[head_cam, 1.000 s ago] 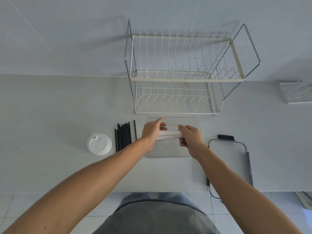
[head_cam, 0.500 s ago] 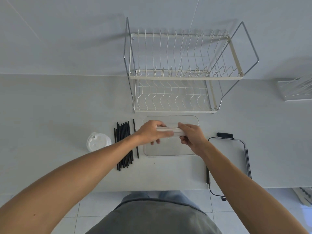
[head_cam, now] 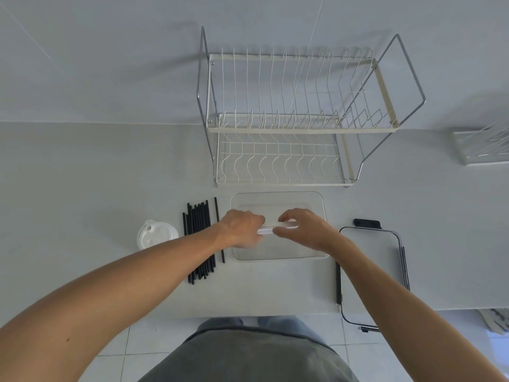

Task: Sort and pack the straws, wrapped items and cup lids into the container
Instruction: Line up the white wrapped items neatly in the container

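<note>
One batch only: your left hand (head_cam: 242,228) and right hand (head_cam: 301,228) grip wrapped items (head_cam: 265,230) over the container (head_cam: 278,197); straws (head_cam: 199,238) and lids (head_cam: 155,234) wait left.

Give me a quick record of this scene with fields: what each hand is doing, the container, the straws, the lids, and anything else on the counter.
left hand: grips one end of the white wrapped items
right hand: holds their other end
container: clear, under both hands
black straws: lying left of container, one apart from the bundle
cup lids: white, left of straws
container lid: on counter at right, overhanging the near edge
dish rack: behind container
</note>
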